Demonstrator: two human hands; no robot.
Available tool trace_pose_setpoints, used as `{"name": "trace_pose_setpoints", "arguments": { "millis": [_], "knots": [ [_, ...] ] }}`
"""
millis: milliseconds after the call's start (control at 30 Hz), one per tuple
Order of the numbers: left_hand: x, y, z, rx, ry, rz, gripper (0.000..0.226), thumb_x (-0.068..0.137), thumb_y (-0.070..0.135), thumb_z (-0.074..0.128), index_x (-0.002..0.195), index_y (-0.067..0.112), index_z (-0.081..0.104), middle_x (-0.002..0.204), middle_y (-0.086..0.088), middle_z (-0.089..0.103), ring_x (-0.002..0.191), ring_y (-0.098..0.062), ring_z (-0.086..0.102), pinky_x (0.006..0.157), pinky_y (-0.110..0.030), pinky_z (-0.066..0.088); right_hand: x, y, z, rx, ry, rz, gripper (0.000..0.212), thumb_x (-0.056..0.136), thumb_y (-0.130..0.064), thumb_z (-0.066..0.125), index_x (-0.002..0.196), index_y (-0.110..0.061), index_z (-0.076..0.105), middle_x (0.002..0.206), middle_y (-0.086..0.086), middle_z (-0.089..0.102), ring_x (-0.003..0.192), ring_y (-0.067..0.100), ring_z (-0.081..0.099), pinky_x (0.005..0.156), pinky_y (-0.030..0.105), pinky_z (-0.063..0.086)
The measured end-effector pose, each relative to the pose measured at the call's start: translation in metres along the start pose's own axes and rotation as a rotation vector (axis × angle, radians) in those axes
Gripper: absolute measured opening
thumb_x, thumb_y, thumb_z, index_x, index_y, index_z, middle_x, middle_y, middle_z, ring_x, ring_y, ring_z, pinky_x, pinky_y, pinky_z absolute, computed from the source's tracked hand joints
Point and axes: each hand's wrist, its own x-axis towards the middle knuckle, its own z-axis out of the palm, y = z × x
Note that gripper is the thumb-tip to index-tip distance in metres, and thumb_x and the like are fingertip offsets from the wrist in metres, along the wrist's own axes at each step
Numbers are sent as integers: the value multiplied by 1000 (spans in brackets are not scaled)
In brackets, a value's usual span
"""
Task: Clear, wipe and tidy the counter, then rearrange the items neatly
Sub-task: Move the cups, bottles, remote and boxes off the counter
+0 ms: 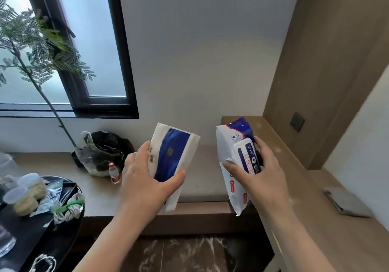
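Note:
My left hand (145, 179) grips a white and blue tissue pack (174, 158), held up above the beige counter (202, 175) with its long side tilted toward the wall. My right hand (256, 175) grips a white and blue wet-wipe pack (229, 145) by its lidded face, thumb across the front and fingers behind. That pack hangs upright over the counter's inner corner. Both packs are off the surface.
A potted plant wrapped in a plastic bag (99, 154) and a small red-capped bottle (114, 171) stand at the counter's left. A round black table (63, 229) with lidded cups and wrapped items sits at lower left. A grey flat object (345, 202) lies on the right counter.

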Motion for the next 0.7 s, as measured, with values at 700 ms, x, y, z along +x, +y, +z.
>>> {"name": "trace_pose_setpoints", "arguments": {
  "millis": [700],
  "knots": [
    [313, -149, 78, 27, -77, -166, 92, 65, 55, 78, 142, 32, 34, 119, 7, 42, 109, -14, 46, 91, -34, 46, 264, 76, 227, -69, -154, 120, 86, 64, -55, 82, 138, -41, 41, 122, -17, 57, 103, 3, 58, 78, 21, 50]
  ]
}}
